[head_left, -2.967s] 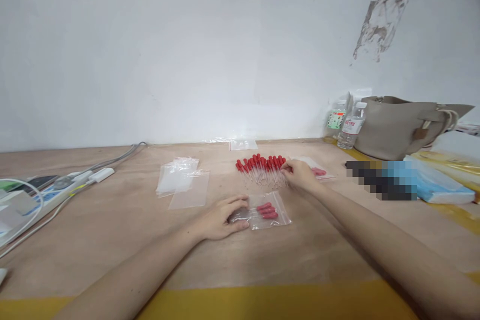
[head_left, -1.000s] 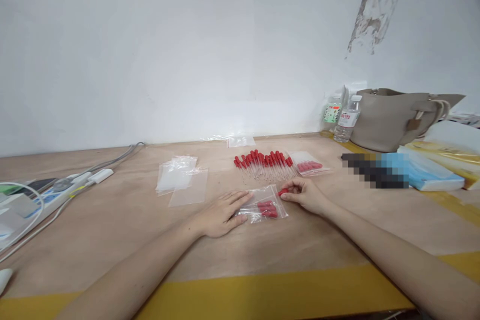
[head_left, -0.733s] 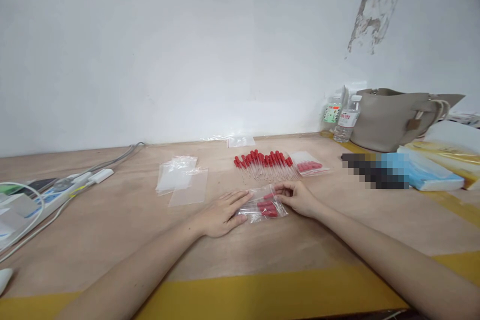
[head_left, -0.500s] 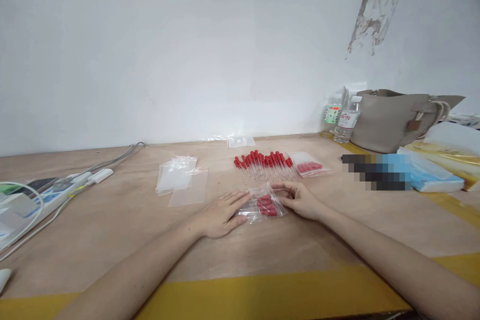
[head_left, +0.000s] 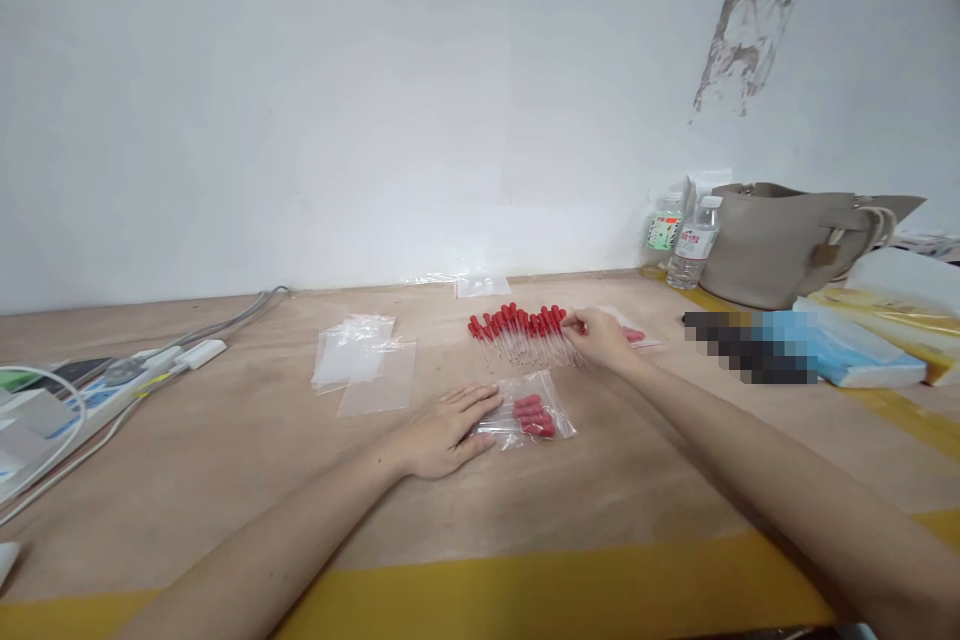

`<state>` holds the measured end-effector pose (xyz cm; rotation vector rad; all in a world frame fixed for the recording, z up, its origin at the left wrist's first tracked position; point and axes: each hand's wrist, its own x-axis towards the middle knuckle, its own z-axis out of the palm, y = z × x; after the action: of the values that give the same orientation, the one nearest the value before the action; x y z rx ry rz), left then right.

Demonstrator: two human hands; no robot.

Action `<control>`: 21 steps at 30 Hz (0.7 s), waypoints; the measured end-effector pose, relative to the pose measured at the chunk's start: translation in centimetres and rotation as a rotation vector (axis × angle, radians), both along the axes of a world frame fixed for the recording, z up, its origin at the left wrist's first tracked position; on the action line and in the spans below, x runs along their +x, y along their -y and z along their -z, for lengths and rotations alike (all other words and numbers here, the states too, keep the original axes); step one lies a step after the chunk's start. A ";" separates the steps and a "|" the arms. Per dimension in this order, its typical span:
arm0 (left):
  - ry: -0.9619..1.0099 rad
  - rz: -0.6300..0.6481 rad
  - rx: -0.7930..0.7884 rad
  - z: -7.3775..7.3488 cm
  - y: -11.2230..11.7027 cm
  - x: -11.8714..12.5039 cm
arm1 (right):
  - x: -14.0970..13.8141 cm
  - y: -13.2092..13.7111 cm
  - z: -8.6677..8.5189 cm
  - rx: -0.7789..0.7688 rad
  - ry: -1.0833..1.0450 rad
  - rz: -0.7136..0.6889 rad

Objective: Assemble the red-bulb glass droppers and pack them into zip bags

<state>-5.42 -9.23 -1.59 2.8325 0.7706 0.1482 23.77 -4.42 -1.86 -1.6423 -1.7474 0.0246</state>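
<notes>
My left hand (head_left: 444,432) lies flat with its fingers stretched out, pressing the left part of a clear zip bag (head_left: 559,410) to the table. Inside that bag are several droppers with red bulbs (head_left: 534,416). Past it lies a row of loose thin droppers with red rubber bulbs (head_left: 517,325). At the right end of this row, my right hand (head_left: 600,338) has thumb and fingertips pinched on a dropper, mostly hidden by the fingers. A second filled bag (head_left: 637,338) is partly covered by the right hand.
Flat clear bags (head_left: 360,360) are stacked on the left, another bag (head_left: 481,286) by the wall. A power strip (head_left: 97,420) with cables occupies the far left. Bottles (head_left: 694,245), a grey handbag (head_left: 780,250) and a blue packet (head_left: 847,355) stand or lie on the right.
My right hand has let go of the near bag's right edge and moved away from me to the row of droppers. That bag now lies flatter. My left hand stays put.
</notes>
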 end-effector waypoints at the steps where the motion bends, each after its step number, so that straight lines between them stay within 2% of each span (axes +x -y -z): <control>1: 0.005 -0.002 -0.001 0.0 0.0 0.0 | 0.0 -1.0 -0.4 0.011 0.040 0.016; 5: 0.014 0.003 -0.021 0.0 -0.1 -0.1 | -0.8 -4.5 -0.9 -0.012 0.209 0.130; 11: -0.004 0.011 -0.043 0.1 -0.3 -0.2 | -1.1 -7.3 -0.2 -0.049 0.138 0.181; 17: -0.029 0.006 -0.020 0.2 -0.1 -0.2 | -0.9 -8.2 -0.4 -0.005 -0.044 0.160; 21: -0.026 0.011 -0.024 0.1 -0.1 -0.2 | -0.2 -6.9 -1.6 0.049 -0.199 0.110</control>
<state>-5.59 -9.17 -1.70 2.8211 0.7566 0.0996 23.59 2.47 -0.22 -1.6392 -1.4965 0.0900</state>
